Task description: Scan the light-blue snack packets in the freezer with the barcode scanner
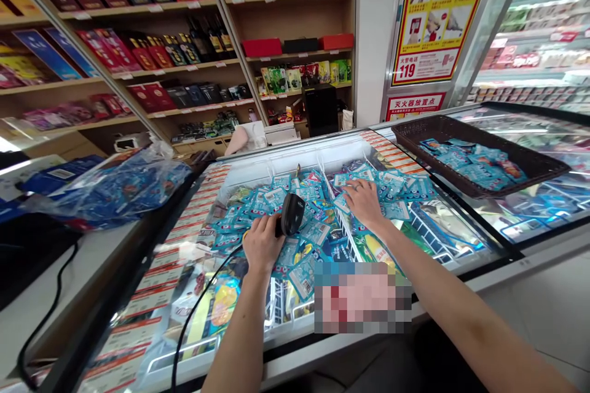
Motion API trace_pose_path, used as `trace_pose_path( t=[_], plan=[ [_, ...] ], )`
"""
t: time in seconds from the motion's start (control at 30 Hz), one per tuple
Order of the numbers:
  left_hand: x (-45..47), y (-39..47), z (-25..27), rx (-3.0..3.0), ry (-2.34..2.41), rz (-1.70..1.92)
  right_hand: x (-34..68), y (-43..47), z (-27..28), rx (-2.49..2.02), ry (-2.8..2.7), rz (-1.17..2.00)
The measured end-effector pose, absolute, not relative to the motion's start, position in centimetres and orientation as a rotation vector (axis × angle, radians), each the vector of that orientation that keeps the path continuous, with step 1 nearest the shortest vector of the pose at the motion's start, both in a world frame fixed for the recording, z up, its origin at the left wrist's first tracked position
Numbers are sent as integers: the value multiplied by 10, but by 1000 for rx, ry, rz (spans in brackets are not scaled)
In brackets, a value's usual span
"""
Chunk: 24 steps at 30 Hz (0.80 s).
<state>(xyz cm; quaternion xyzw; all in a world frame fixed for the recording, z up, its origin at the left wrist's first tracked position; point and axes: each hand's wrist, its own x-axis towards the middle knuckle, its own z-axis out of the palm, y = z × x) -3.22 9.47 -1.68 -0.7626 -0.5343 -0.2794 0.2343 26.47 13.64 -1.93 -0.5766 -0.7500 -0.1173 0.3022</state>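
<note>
My left hand (262, 244) is wrapped round the grip of a black barcode scanner (293, 214), its head tilted up and to the right. A dark cable (196, 307) runs from it toward the lower left. Around and under the scanner lie many small teal packets (239, 214), spread over the glass top of a chest freezer (152, 319). My right hand (364, 201) rests on more teal packets (397, 185) to the right, palm down with fingers apart. Whether a packet is under its fingertips is hidden.
A brown basket (465, 181) with teal packets stands on the freezer's right. On the left, a clear plastic bag (124, 181) of blue packets lies by a counter (34, 307). Stocked shelves (184, 67) line the back. A fire notice (437, 18) hangs behind.
</note>
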Motion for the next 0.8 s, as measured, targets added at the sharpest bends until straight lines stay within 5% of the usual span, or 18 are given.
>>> trace_pose_path(
  t=[0.37, 0.8],
  plan=[
    [-33, 89, -16, -2117, -1534, -694, 213, 164, -24, -1400, -2393, -212],
    [-30, 82, -11, -2164, -1556, -661, 211, 173, -23, -1631, -2241, -66]
  ],
)
